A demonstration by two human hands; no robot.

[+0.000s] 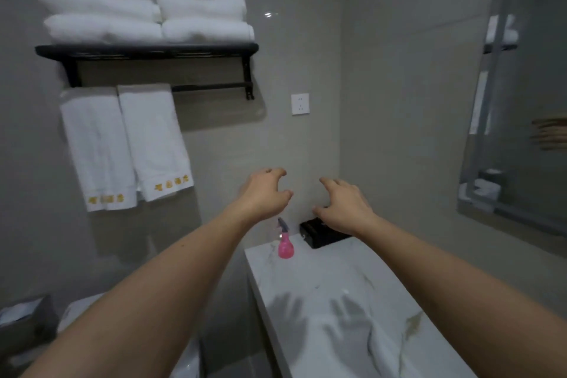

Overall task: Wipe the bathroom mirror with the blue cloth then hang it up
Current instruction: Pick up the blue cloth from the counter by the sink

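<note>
- Both arms reach forward; the left hand [265,193] and right hand [345,205] hover with loosely curled fingers, holding nothing.
- No blue cloth is visible.
- The mirror [521,101] hangs far right, untouched.
- A pink spray bottle [285,242] stands on the marble counter [337,301], handy for cleaning.

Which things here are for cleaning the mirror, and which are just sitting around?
For the job: mirror, pink spray bottle probably, both empty hands. No blue cloth shows.

Just there: folded white towels, hanging towels, black box, wall socket.
</note>
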